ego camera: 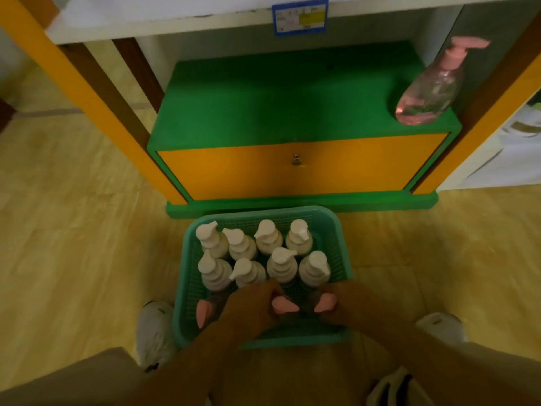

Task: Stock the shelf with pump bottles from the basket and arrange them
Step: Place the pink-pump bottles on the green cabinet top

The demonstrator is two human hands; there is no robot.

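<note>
A teal plastic basket sits on the floor in front of the shelf. Several white pump bottles stand upright in its far half. Three pink-topped pump bottles stand in its near row. My left hand is closed around the middle pink pump bottle. My right hand is closed on the right pink pump bottle. A third pink pump shows at the near left, untouched. One clear pink pump bottle stands at the right end of the green shelf.
The green shelf has an orange drawer front with a small lock. Orange and brown uprights flank it. A white shelf board with a blue price label hangs above. My shoes stand on the yellow floor beside the basket.
</note>
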